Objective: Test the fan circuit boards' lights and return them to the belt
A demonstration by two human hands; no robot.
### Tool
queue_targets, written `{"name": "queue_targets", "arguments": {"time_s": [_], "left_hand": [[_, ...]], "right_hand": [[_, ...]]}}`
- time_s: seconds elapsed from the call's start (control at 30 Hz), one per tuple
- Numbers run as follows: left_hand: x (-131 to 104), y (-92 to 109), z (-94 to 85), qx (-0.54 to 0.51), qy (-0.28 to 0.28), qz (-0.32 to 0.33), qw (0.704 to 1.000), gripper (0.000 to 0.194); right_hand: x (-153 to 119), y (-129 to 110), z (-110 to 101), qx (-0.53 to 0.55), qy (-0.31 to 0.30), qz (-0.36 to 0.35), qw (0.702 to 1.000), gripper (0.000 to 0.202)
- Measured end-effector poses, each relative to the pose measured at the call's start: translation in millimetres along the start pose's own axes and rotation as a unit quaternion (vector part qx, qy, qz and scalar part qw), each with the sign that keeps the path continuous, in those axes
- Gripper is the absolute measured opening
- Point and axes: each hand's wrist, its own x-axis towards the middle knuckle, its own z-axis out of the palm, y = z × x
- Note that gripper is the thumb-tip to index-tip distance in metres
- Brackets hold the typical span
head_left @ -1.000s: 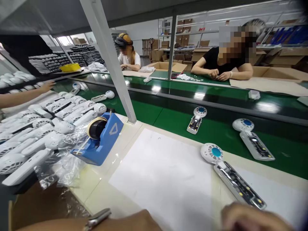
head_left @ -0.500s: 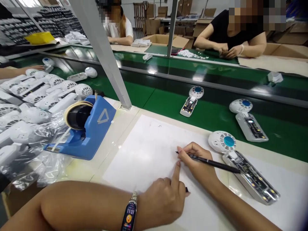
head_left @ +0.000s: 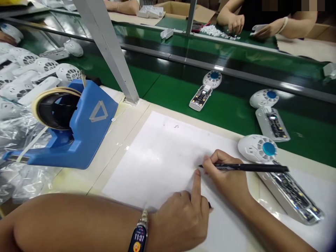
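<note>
My right hand (head_left: 225, 173) grips a black marker pen (head_left: 252, 168), its tip at the surface of a white sheet of paper (head_left: 154, 150). Index finger stretched out, my left hand (head_left: 183, 213) rests on the same sheet with its fingertip just below the pen tip. The other fingers of that hand are curled, and the end of a small black pen cap (head_left: 210, 204) pokes out from them; most of it is hidden. Right of my right hand lies a white handheld fan (head_left: 283, 189) with its handle open on a circuit board and a blue disc on its head.
A blue tape dispenser (head_left: 86, 129) stands at left, beside piled white fan parts (head_left: 28, 70) and clear plastic bags (head_left: 15, 175). Behind a metal post (head_left: 112, 52) runs a green conveyor (head_left: 162, 94) bearing open fans (head_left: 202, 94). Across it, co-workers' hands (head_left: 265, 31) handle white parts.
The view has tilted down and shifted. The pen has swung from slanting to nearly level in my right hand, its tip still near my left fingertip. The co-worker's hands opposite have moved apart.
</note>
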Motion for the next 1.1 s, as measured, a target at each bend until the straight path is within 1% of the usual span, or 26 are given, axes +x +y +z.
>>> {"name": "queue_targets", "arguments": {"time_s": [0.13, 0.3, 0.43, 0.57, 0.93, 1.1], "left_hand": [[-1.4, 0.5, 2.6, 0.001, 0.004, 0.004, 1.0, 0.022], [-1.6, 0.5, 2.3, 0.016, -0.013, 0.016, 1.0, 0.02], [-1.1, -0.3, 1.2, 0.013, -0.004, 0.015, 1.0, 0.02], [-0.7, -0.6, 1.5, 0.002, 0.001, 0.016, 1.0, 0.021], [0.2, -0.9, 0.0, 0.012, -0.017, 0.022, 1.0, 0.019], [0.4, -1.7, -1.5, 0.0, -0.021, 0.026, 0.999, 0.02]], "right_hand": [[0.1, -0.8, 0.0, -0.002, 0.005, -0.006, 1.0, 0.029], [0.1, -1.1, -0.4, 0.001, 0.002, -0.006, 1.0, 0.029], [-0.1, -1.7, -0.3, 0.011, -0.001, -0.01, 1.0, 0.029], [-0.1, -1.6, 0.0, 0.007, 0.01, -0.004, 1.0, 0.029], [-0.6, 0.9, 1.3, -0.006, 0.026, -0.012, 1.0, 0.028], [-0.7, 0.0, 0.6, -0.001, 0.019, -0.009, 1.0, 0.028]]}}
